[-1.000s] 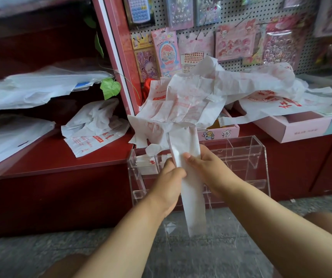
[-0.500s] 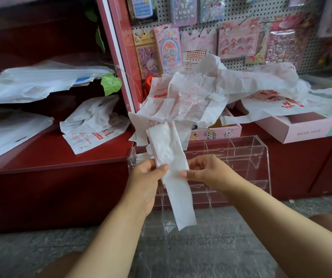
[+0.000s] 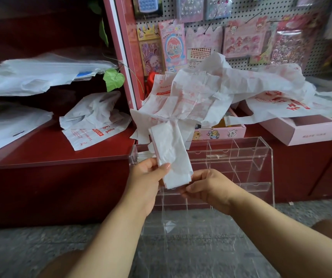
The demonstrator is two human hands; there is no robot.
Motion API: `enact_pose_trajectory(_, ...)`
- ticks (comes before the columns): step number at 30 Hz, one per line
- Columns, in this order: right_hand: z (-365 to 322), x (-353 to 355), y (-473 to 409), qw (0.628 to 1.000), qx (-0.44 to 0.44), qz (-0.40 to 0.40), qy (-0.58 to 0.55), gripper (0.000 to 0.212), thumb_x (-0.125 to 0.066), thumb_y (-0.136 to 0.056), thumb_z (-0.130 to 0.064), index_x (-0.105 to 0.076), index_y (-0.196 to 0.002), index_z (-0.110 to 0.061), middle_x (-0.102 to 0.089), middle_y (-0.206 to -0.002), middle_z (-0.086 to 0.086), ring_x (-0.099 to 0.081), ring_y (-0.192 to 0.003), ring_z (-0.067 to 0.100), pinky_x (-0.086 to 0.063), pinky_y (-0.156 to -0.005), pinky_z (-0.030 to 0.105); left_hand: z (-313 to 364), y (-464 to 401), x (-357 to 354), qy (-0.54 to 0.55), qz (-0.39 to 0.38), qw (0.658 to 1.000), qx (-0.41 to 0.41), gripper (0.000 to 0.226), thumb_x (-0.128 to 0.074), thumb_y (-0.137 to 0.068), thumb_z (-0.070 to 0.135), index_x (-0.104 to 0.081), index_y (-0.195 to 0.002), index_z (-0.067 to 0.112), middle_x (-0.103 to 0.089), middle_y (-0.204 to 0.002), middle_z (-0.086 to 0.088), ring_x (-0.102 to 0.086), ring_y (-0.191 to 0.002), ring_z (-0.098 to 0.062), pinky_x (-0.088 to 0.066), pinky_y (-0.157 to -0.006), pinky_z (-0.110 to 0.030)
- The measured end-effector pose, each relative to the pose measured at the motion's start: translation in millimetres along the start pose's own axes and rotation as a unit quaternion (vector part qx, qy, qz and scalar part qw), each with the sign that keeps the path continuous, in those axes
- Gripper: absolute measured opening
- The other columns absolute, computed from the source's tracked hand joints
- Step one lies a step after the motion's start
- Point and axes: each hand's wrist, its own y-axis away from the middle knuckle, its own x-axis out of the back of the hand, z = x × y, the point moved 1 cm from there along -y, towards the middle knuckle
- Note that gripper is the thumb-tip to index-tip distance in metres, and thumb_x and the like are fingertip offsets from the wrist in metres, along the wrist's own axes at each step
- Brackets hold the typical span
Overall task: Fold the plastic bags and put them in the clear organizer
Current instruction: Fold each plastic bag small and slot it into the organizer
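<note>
A white plastic bag, folded into a narrow strip (image 3: 170, 151), stands upright in front of me. My left hand (image 3: 148, 176) pinches it near the lower left with the thumb on top. My right hand (image 3: 206, 186) grips its bottom edge from the right. Behind the hands stands the clear organizer (image 3: 261, 155), with several compartments on stepped tiers. A loose heap of white bags with red print (image 3: 211, 93) lies on the shelf above it.
More crumpled white bags (image 3: 95, 121) lie on the dark red shelf (image 3: 40, 155) to the left. Pink boxes (image 3: 309, 131) sit at the right. A pegboard with sticker packs (image 3: 243, 39) rises behind. The grey floor (image 3: 181, 247) is below.
The long strip that hung below my hands has been doubled up, so it is now shorter and stands above them. My right hand dropped to its bottom edge.
</note>
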Motion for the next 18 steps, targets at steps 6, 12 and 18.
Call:
enact_pose_trajectory(6, -1.8, -0.6, -0.4, 0.995, 0.023, -0.015, -0.093, 0.045, -0.062, -0.073, -0.018, -0.063, -0.108, 0.011, -0.071, -0.098, 0.018, -0.069, -0.087, 0.025, -0.059, -0.076, 0.034, -2.5, 1.0, 0.6, -0.054, -0.022, 0.998, -0.007, 0.015, -0.063, -0.09, -0.001, -0.071, -0.092, 0.012, -0.077, -0.094, -0.007, -0.071, -0.097, -0.028, -0.055, -0.092, -0.043)
enact_pose_trajectory(12, -1.2, -3.7, -2.5, 0.995, 0.071, 0.029, -0.062, 0.041, -0.071, -0.072, -0.009, -0.064, -0.11, 0.006, -0.071, -0.108, 0.021, -0.07, -0.098, 0.031, -0.057, -0.087, 0.038, -6.6, 1.8, -0.9, -0.105, -0.026, 0.994, -0.023, 0.018, -0.066, -0.089, 0.001, -0.071, -0.092, 0.019, -0.077, -0.091, -0.002, -0.073, -0.089, -0.022, -0.058, -0.083, -0.039)
enact_pose_trajectory(18, -3.2, -3.4, -0.7, 0.985, 0.144, 0.091, 0.032, 0.052, -0.074, -0.077, 0.004, -0.056, -0.122, -0.016, -0.07, -0.1, 0.025, -0.071, -0.093, 0.036, -0.057, -0.084, 0.048, -8.1, 1.3, 1.0, -0.116, -0.011, 0.993, -0.017, 0.026, -0.071, -0.086, 0.005, -0.066, -0.11, 0.014, -0.075, -0.098, -0.003, -0.072, -0.089, -0.019, -0.057, -0.081, -0.036)
